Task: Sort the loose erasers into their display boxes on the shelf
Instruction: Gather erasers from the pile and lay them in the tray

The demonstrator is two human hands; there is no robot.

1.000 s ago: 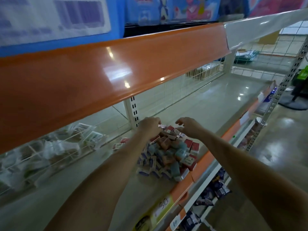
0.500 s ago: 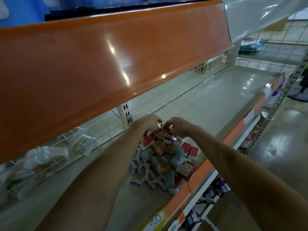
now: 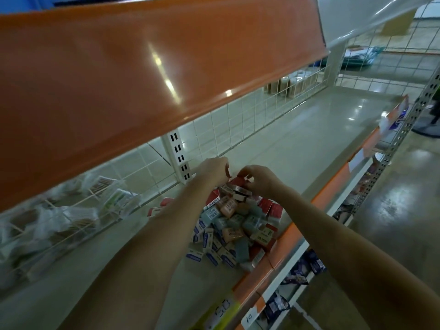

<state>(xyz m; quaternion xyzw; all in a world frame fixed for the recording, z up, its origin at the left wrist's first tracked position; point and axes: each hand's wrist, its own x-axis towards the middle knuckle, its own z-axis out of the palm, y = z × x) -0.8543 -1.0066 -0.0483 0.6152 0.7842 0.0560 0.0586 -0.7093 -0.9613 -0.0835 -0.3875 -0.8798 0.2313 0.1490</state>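
A grey shelf runs off to the right, its front edged by an orange strip with price tags. Above hangs a glossy orange fascia, catching lamp glare, then a white fascia further right. A white wire grid backs the shelf, fixed to a slotted upright. Left, a wire rack holds clear packets (contents blurred). Lower right, a shiny concrete floor reflects light.
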